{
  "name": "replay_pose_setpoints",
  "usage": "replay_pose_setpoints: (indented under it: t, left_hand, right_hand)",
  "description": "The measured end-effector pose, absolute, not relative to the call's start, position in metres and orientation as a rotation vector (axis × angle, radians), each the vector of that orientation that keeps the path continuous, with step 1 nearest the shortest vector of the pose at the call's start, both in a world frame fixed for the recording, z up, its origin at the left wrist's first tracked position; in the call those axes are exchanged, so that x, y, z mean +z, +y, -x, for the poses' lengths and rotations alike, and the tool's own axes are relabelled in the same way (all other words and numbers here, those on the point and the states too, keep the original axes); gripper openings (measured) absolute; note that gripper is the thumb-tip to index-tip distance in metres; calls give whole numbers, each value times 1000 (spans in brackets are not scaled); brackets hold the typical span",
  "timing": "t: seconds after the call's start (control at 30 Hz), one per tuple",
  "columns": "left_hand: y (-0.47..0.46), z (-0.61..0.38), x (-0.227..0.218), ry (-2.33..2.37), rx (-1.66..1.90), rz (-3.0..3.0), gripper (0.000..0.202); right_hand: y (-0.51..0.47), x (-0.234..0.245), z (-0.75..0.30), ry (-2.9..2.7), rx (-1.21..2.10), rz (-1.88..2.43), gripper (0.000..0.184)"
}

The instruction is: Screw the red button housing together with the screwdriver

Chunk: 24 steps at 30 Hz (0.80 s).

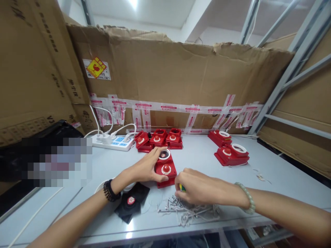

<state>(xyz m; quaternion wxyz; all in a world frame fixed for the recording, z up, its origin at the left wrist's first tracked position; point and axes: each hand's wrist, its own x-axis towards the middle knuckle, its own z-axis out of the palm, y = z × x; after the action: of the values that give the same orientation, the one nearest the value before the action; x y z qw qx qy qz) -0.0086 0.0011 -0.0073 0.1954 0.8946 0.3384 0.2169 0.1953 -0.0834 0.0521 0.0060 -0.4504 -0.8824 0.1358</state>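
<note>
1. Red alarm units [170, 161]: 6 (3 rear, 2 right, 1 front)
2. Red domes [166, 168]: 5 visible
3. White rings [169, 154]: 3 visible
4. Yellow-green tool handle [182, 187]: 1
5. Screws [172, 202]: too jumbled to count
6. White power strip [114, 142]: 1
7. Fragile sticker [96, 68]: 1
8. Black bracelet [110, 191]: 1; pale green bead bracelet [249, 198]: 1

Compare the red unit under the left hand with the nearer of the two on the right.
The held unit has the left hand on it; the right unit has no hand on it.
The held unit's white ring sits behind its dome; the right unit's white ring sits to the right of its dome.
Both are red, with red domes.
</note>
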Motion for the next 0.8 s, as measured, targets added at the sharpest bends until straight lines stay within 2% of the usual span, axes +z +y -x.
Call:
replay_pose_setpoints:
  t: [0.2,0.43,0.57,0.8]
  left_hand:
    - [3,15,-7,853,585,-2520,97]
    - [8,19,-9,788,579,-2529,103]
    - [8,14,-14,851,641,-2523,105]
    - [13,10,-21,843,696,-2565,94]
  right_hand:
    - [-80,68,-196,-2519,464,1281,14]
    - [-67,107,-171,-1671,702,783,15]
    - [-53,97,-143,-1520,865,609,16]
    - [-34,67,-123,-1489,897,554,18]
